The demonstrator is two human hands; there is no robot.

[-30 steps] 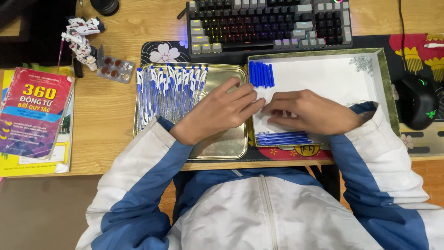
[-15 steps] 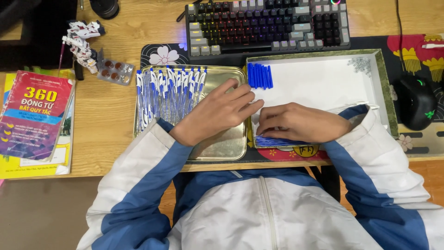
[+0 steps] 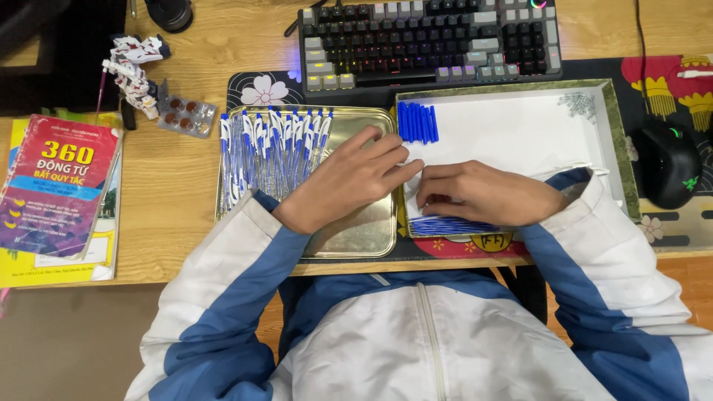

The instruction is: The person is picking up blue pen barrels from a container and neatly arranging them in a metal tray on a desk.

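My left hand (image 3: pixel 349 182) lies over the right part of a gold metal tray (image 3: pixel 364 230), fingers stretched out towards the white box. Several blue-and-white pens (image 3: pixel 271 145) lie in a row at the tray's left end. My right hand (image 3: pixel 483 194) rests in the near left corner of the shallow white box (image 3: pixel 520 134), its fingers curled and meeting my left fingertips at the box's edge. Nothing shows between the fingers. A row of blue pen caps (image 3: pixel 417 122) sits in the box's far left corner. Blue-patterned pieces (image 3: pixel 453 226) lie under my right hand.
A dark keyboard (image 3: pixel 431 37) stands behind the tray and box. A black mouse (image 3: pixel 666 163) is at the right. At the left are a red-covered book (image 3: pixel 59 186), a blister pack of pills (image 3: pixel 186 115) and a small white robot figure (image 3: pixel 134 70).
My right hand has slid a little left and nearer, towards the box's left edge. My left hand has hardly moved.
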